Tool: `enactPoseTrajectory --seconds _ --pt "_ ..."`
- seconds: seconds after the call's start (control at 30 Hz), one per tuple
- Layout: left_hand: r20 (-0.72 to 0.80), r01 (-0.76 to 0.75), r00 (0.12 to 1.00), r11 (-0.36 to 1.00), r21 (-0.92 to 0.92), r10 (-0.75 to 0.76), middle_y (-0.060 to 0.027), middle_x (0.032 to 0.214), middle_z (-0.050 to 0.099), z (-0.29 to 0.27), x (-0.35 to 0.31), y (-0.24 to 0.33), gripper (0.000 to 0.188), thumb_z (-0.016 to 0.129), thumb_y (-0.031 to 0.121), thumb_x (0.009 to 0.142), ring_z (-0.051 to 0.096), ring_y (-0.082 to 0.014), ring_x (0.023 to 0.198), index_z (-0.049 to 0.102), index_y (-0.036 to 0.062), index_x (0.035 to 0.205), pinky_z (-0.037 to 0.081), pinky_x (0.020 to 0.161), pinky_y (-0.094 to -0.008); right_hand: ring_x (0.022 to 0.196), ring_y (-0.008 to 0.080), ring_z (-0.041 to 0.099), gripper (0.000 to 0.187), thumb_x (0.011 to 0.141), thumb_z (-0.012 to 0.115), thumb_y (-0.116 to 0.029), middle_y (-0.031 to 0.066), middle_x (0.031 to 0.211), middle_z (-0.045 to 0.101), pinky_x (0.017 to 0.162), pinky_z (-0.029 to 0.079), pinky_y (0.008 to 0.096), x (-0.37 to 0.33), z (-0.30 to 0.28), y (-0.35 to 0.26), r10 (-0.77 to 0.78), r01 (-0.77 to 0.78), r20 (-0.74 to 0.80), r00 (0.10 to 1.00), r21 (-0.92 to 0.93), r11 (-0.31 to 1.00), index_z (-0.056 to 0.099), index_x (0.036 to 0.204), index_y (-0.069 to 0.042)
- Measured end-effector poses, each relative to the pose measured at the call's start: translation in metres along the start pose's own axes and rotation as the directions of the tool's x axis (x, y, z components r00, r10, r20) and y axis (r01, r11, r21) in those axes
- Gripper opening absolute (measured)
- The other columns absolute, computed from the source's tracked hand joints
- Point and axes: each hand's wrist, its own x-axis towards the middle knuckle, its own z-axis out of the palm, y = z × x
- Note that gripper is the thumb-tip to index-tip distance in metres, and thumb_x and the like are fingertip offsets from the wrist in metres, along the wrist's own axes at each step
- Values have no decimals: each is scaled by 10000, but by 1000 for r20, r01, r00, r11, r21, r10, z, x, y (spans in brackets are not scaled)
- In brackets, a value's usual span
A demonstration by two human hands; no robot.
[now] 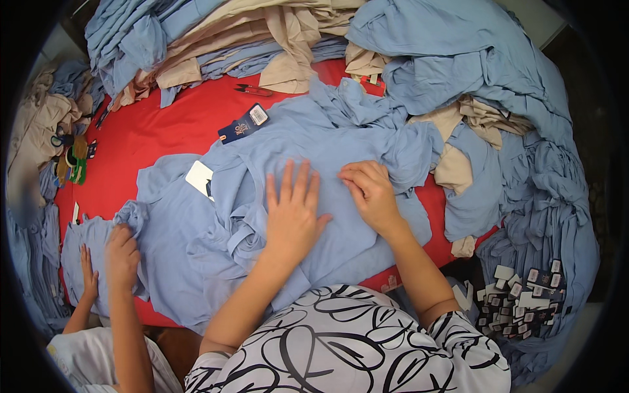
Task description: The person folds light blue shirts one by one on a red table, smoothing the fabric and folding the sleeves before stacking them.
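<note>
A light blue garment (327, 144) lies spread on the red table (164, 124) in front of me. My left hand (293, 213) rests flat on it with fingers apart, pressing the cloth down. My right hand (371, 191) is beside it, fingertips curled onto the fabric near a fold. A dark blue hang tag (244, 123) lies at the garment's far left edge, and a white tag (200, 178) sits on another blue garment (170, 223) to the left.
Another person's two hands (121, 252) hold blue cloth at the lower left. Piles of blue and beige garments (262, 33) ring the table. Red-handled snips (253, 90) lie on the red surface. A heap of small tags (521, 298) sits lower right.
</note>
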Motion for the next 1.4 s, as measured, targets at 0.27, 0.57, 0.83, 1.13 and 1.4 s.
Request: enactPoseTrajectory --seconds 0.27,0.57,0.83,1.13,1.4 --pt "110 -91 989 995 -50 96 -199 1548 294 13 -30 3 715 662 519 817 236 -414 1437 457 262 1452 207 1123 -617 1280 277 501 239 892 615 -90 82 1255 621 1118 308 492 -18 31 41 -5 0 -49 999 -97 995 667 1116 -23" --pt "141 -84 986 995 -60 91 -190 1563 273 10 -29 2 678 693 480 807 229 -416 1443 493 290 1427 206 1120 -626 1329 262 465 383 833 703 -164 89 1306 604 1157 256 467 -17 28 32 41 -42 -14 999 -79 996 650 1182 -15" --pt "162 -72 983 995 -62 81 -196 1577 244 13 -29 2 675 663 504 828 203 -417 1453 474 297 1442 175 1130 -623 1345 277 435 390 834 678 -159 106 1330 573 1157 247 501 -18 24 35 12 -11 15 1000 -52 999 632 1191 -9" --pt "135 195 979 897 -396 -153 -162 1519 351 8 -10 -3 537 642 377 891 218 -415 1446 533 163 1372 147 1148 -586 1010 268 544 310 787 688 -95 74 1018 583 942 399 448 -36 12 14 -194 167 -119 974 -207 964 668 1095 -60" --pt "-36 160 987 987 25 -159 -158 1564 279 22 7 -11 641 663 425 867 154 -422 1462 483 181 1431 104 1143 -622 892 207 520 303 775 669 -50 17 939 580 824 353 361 -62 12 13 -183 165 -77 980 -197 966 719 1064 -127"
